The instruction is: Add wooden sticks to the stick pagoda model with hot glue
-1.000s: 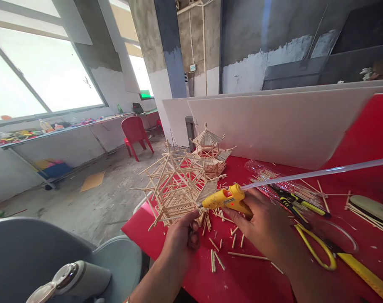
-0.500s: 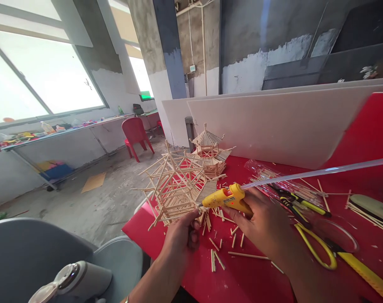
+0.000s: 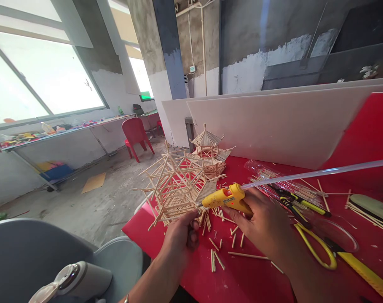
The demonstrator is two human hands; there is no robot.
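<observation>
My right hand (image 3: 262,221) is wrapped round a yellow hot glue gun (image 3: 224,198), with a long clear glue stick (image 3: 317,173) running out of its back. The gun's nozzle points left at the near lower corner of a pavilion model (image 3: 175,181) built of thin wooden sticks. At that corner my left hand (image 3: 180,235) is closed, thumb and curled fingers pinching the model's edge just below the nozzle. Its fingertips are partly hidden. A finished-looking smaller stick pavilion (image 3: 207,145) with a slatted roof stands behind.
Short cut sticks (image 3: 217,259) lie scattered on the red table (image 3: 238,282). To the right are pliers (image 3: 294,208), yellow-handled scissors (image 3: 317,248), a yellow cutter knife (image 3: 365,269) and bagged sticks (image 3: 273,179). A white bottle (image 3: 84,277) stands at lower left; pale boards (image 3: 273,126) rise behind.
Almost nothing differs. Both hands, the glue gun and the model keep their places, with the nozzle still at the same corner.
</observation>
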